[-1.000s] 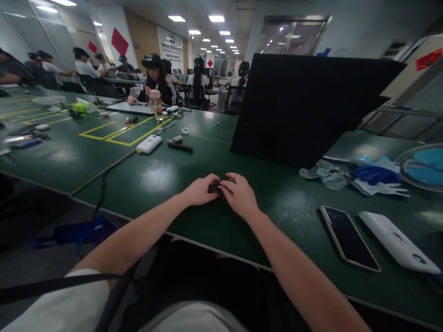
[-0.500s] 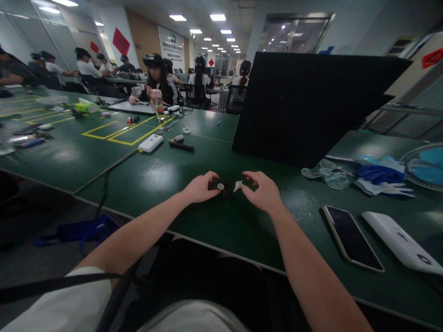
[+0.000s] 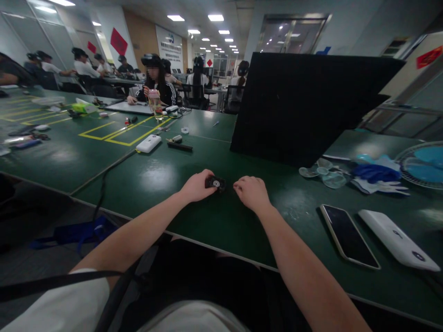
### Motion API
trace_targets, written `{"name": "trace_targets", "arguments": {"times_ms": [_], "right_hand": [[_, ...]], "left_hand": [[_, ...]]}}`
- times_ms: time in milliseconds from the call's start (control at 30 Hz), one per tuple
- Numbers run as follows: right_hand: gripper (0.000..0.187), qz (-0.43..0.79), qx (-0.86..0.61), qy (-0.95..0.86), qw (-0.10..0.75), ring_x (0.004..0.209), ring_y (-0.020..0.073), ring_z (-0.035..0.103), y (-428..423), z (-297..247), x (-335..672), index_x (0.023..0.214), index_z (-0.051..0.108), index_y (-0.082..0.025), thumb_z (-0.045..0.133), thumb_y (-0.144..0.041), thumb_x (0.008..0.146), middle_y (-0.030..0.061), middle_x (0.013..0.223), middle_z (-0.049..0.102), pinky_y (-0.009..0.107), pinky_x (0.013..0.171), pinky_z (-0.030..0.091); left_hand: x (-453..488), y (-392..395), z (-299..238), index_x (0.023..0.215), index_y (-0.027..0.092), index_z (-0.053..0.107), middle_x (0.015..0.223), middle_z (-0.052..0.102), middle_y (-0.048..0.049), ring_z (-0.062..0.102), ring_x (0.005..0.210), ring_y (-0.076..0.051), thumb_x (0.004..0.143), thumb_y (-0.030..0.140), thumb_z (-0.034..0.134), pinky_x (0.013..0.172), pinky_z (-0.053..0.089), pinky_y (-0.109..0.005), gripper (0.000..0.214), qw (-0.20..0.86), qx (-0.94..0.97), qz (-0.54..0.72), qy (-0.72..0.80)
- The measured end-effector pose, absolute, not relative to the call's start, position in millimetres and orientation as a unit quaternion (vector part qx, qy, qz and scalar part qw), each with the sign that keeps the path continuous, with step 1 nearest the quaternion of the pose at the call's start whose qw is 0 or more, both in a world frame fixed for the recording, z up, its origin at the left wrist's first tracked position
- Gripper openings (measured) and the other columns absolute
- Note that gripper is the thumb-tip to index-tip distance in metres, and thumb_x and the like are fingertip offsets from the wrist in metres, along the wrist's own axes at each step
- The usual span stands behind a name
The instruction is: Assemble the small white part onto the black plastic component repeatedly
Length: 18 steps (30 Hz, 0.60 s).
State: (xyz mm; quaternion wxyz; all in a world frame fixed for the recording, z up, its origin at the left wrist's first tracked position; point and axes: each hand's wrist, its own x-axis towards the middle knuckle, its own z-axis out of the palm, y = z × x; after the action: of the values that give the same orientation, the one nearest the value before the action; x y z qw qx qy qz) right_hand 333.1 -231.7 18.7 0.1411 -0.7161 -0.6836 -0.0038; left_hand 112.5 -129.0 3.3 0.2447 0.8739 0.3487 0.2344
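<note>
A person wears a white top [image 3: 194,318], its front showing as a pale, rounded curve of cloth at the lower edge of the frame. The left sleeve [image 3: 69,304] is short, plain and loose, with its opening around the elbow. A flat, narrow black strap [image 3: 58,283] crosses that sleeve, and a broader dark band [image 3: 114,299] shows beside it, its nature unclear in the dim light. Black clothing [image 3: 194,276] covers the lap, its folds lost in shadow. Forearms [image 3: 138,228], wrists, left hand [image 3: 197,186] and right hand [image 3: 254,193] are bare.
</note>
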Motion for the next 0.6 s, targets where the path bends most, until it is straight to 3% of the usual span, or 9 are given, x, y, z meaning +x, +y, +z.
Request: {"name": "trace_targets", "arguments": {"times_ms": [133,267,367,600], "right_hand": [[0.034,0.081,-0.717,-0.620,0.309,0.106,0.0256,0.066,-237,21,333,0.117,0.073,-0.026,0.050,-0.042,0.098,0.0064,0.116,0.073,0.045,0.093,0.051],[0.043,0.137,-0.644,-0.594,0.462,0.121,0.0244,0.061,-236,25,313,0.117,0.074,-0.025,0.045,-0.051,0.099,0.0069,0.130,0.067,0.043,0.101,0.048],[0.041,0.156,-0.616,-0.612,0.471,0.128,0.0236,0.057,-232,23,300,0.121,0.073,-0.025,0.046,-0.048,0.100,0.0064,0.137,0.063,0.043,0.107,0.045],[0.038,0.137,-0.627,-0.654,0.401,0.128,0.0235,0.056,-228,15,304,0.122,0.072,-0.027,0.046,-0.044,0.099,0.0055,0.132,0.067,0.046,0.110,0.041]], "left_hand": [[114,-132,2,0.116,0.023,0.054,0.101,0.071,-0.0055,0.068,0.089,-0.022,0.080,0.040,0.069,0.075,0.052,-0.034,0.043,0.258,0.881,0.226,0.326],[116,-135,3,0.116,0.023,0.055,0.103,0.071,-0.0066,0.068,0.090,-0.023,0.078,0.047,0.071,0.077,0.053,-0.036,0.048,0.270,0.880,0.220,0.323],[116,-137,6,0.116,0.022,0.056,0.107,0.071,-0.0079,0.068,0.092,-0.024,0.078,0.050,0.072,0.079,0.053,-0.038,0.050,0.282,0.885,0.209,0.305],[117,-135,5,0.110,0.022,0.057,0.101,0.071,-0.0049,0.068,0.094,-0.024,0.079,0.047,0.071,0.095,0.048,-0.045,0.042,0.245,0.900,0.222,0.284]]}}
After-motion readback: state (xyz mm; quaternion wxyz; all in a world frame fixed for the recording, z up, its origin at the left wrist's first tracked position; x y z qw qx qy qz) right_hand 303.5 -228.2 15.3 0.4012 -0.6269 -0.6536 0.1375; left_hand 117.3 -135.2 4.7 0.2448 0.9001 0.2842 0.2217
